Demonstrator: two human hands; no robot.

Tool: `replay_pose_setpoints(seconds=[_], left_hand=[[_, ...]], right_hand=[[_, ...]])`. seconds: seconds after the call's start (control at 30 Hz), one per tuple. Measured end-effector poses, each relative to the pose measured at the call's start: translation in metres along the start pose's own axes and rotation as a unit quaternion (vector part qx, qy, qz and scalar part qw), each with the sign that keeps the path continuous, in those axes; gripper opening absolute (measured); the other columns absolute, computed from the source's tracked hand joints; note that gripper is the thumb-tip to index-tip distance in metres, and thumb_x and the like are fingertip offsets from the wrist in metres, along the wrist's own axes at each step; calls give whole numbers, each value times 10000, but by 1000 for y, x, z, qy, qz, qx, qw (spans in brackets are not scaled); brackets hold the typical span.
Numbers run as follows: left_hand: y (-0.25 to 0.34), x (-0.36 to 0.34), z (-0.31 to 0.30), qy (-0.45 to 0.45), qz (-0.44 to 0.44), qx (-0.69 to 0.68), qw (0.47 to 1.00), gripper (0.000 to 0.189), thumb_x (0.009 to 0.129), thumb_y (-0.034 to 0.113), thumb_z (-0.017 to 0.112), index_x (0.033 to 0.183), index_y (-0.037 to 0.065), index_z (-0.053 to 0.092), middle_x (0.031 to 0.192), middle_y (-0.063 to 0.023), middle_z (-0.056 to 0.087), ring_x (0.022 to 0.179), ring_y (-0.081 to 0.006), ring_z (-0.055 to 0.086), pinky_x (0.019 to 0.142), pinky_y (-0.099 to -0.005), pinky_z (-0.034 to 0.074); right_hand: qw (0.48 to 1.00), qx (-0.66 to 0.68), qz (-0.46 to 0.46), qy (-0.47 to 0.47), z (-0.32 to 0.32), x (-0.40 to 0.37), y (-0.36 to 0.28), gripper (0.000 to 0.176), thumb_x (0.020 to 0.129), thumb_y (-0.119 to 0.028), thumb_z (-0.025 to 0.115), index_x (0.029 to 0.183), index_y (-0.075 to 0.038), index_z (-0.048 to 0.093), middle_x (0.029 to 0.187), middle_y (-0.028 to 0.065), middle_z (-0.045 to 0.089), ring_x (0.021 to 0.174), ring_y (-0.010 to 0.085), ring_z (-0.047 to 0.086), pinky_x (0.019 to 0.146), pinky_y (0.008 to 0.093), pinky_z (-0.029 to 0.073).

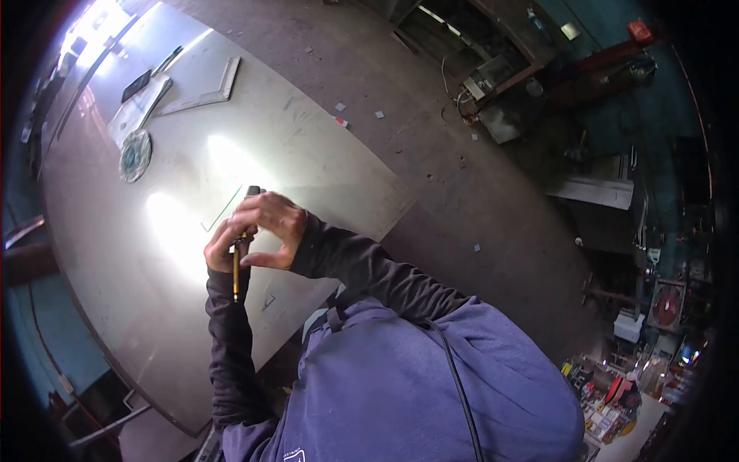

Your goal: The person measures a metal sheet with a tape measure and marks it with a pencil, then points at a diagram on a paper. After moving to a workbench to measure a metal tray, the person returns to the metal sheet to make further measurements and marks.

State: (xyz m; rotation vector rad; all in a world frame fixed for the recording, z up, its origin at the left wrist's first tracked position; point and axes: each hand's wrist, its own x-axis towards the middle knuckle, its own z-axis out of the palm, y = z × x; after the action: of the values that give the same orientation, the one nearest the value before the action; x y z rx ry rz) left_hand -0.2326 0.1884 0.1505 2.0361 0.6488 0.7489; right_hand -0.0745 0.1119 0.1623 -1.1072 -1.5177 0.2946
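Over the large metal-topped table (162,266), my left hand (222,245) is closed around a slim yellow tool (235,279) whose thin end points toward my body. My right hand (275,219) arches over it from the right, thumb apart from the fingers; its fingertips overlap my left hand and cannot be made out clearly. A dark blocky object (253,190) sticks out beyond the fingers; which hand bears it is unclear. Beside the hands, a thin green line (222,209) shows on the tabletop. A small triangular mark or piece (269,300) lies nearer my body.
Farther up the table are a roll (135,156), a dark phone-like item (136,86), a pale sheet (138,112) and an L-shaped flat piece (223,86). Small scraps dot the floor (431,165). A cluttered bench (608,404) stands at lower right.
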Motion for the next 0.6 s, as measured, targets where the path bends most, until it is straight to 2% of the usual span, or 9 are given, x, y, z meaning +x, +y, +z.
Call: replay_pose_setpoints(seconds=[0.07,0.1,0.17,0.23,0.37,0.4,0.5,0.53,0.6], left_hand=[[16,-19,-10,82,-46,-19,995,236,819,-121,516,993,-22,641,934,-137,647,734,-160,648,649,-239,513],[16,-29,-12,131,-57,-40,989,183,874,-13,533,1030,-16,629,910,-123,668,693,-138,626,657,-240,500],[10,-52,-19,203,-90,-100,970,184,890,36,552,1043,-40,620,914,-148,672,665,-144,622,635,-245,502],[13,-70,-23,266,-129,-156,943,179,891,37,563,1038,-47,620,875,-163,672,621,-157,622,594,-249,507],[16,-100,-32,314,-182,-199,910,213,890,108,593,1030,-50,620,863,-176,668,590,-165,614,561,-267,523],[14,-105,-34,317,-184,-198,909,213,890,108,593,1030,-50,620,863,-176,668,590,-165,614,561,-267,523],[12,-110,-37,342,-189,-180,903,216,890,113,592,1031,-49,621,860,-176,668,584,-167,613,555,-273,528],[15,-108,-36,345,-181,-165,906,216,891,117,593,1028,-48,623,853,-175,668,580,-167,611,548,-272,525],[15,-108,-35,348,-179,-146,909,217,892,121,593,1025,-47,624,847,-173,668,576,-168,610,542,-272,522]], right_hand=[[998,3,54,-42,9,-18,5,662,690,-305,749,1256,-107,468,1244,139,500,1137,326,485,968,407,402],[994,-23,84,-66,16,-30,11,646,729,-365,701,1269,-112,453,1245,136,501,1165,314,471,1004,419,369],[983,-79,104,-132,36,-62,31,617,768,-420,652,1275,-123,466,1261,136,499,1188,311,457,1022,423,349],[961,-44,137,-235,56,-86,48,579,787,-440,627,1264,-139,495,1274,136,498,1201,312,451,1027,426,339],[947,-6,164,-278,77,-102,37,436,794,-289,646,1183,-119,544,1085,132,564,1017,310,558,912,389,440],[963,-7,152,-223,88,-108,34,360,797,-234,614,1122,-92,557,1022,134,560,958,304,572,847,383,471],[970,-10,166,-180,110,-107,32,295,793,-197,586,1057,-68,562,1034,139,556,963,314,569,827,400,476],[974,-21,164,-157,114,-105,30,238,793,-165,564,1005,-57,562,977,147,579,922,318,585,793,401,483],[965,8,184,-187,115,-101,30,222,805,-169,557,1002,-64,564,943,146,591,884,321,596,768,400,488]])
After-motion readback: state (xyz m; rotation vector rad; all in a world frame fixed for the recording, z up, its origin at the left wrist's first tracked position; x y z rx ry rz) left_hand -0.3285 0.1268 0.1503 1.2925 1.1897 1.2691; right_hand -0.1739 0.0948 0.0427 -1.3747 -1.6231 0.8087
